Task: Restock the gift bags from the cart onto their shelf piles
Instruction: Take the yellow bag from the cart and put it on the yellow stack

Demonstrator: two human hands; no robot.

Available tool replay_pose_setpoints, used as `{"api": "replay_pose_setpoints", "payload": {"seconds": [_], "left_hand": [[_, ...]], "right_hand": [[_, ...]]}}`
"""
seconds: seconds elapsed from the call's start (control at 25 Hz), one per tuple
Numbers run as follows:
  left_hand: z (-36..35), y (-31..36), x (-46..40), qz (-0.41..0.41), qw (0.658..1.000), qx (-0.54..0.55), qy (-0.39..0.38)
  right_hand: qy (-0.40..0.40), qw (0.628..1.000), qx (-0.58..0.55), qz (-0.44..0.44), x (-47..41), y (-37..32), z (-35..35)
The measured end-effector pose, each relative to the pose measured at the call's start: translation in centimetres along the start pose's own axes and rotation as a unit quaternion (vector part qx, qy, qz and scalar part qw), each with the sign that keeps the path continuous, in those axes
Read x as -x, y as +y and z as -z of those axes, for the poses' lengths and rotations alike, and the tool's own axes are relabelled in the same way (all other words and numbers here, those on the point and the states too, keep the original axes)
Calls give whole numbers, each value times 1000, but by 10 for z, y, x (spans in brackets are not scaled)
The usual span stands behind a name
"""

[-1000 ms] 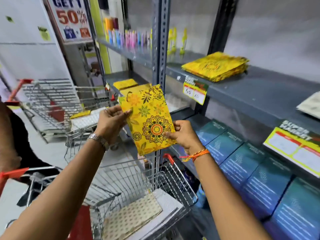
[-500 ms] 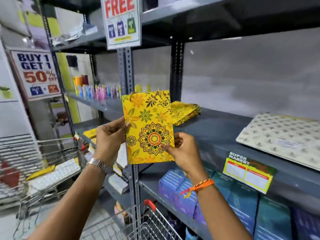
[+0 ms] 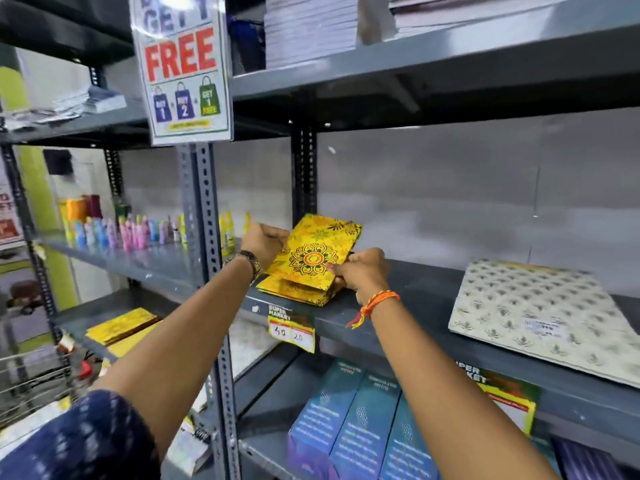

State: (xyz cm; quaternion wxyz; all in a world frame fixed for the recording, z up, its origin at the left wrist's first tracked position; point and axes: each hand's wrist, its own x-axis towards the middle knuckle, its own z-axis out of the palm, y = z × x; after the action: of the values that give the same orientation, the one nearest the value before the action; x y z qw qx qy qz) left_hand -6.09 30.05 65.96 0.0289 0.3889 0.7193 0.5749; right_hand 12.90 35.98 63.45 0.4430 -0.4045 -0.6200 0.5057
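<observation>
A flat yellow gift bag (image 3: 311, 251) with a mandala print is held tilted just above a pile of matching yellow bags (image 3: 298, 291) on the grey middle shelf (image 3: 408, 299). My left hand (image 3: 265, 242) grips its left edge. My right hand (image 3: 360, 271) pinches its lower right corner, with fingers between the bag and the pile. A pile of cream patterned bags (image 3: 540, 317) lies further right on the same shelf. The cart is only partly visible as wire bars (image 3: 31, 375) at the lower left.
A steel upright (image 3: 207, 271) stands between my arms. Small coloured bottles (image 3: 131, 230) line the shelf to the left. More yellow bags (image 3: 121, 327) lie on a lower left shelf. Blue boxes (image 3: 349, 434) stand beneath. A price tag (image 3: 292, 332) and a FREE sign (image 3: 181, 67) hang on the shelving.
Both hands have carried the yellow bag from chest height up and forward onto the shelf, laying it down toward the yellow pile. The view has lifted away from the cart.
</observation>
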Motion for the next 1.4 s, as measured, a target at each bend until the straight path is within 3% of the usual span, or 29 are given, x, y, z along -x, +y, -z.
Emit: {"api": "replay_pose_setpoints", "payload": {"seconds": [0.16,0.48,0.68,0.84,1.0,1.2,1.28,1.4], "left_hand": [[-14,-15,-9,-11,992,-106,-67],[-18,-31,-4,5,987,-132,-95],[1,-26,10,-42,994,-100,-5],[31,-34,60,-59,994,-4,97],[49,-68,140,-38,986,67,151],[60,-142,247,40,982,52,180],[59,-180,287,88,976,34,194],[59,-250,348,228,952,19,205]], "right_hand": [[12,996,88,2,-10,6,-8],[18,979,204,21,-13,13,-14],[46,970,232,61,-1,-1,2],[76,944,264,184,29,-8,6],[-6,911,263,319,74,2,-14],[-108,882,162,430,135,53,-53],[-158,872,153,438,151,87,-67],[-284,849,190,403,167,158,-92]]}}
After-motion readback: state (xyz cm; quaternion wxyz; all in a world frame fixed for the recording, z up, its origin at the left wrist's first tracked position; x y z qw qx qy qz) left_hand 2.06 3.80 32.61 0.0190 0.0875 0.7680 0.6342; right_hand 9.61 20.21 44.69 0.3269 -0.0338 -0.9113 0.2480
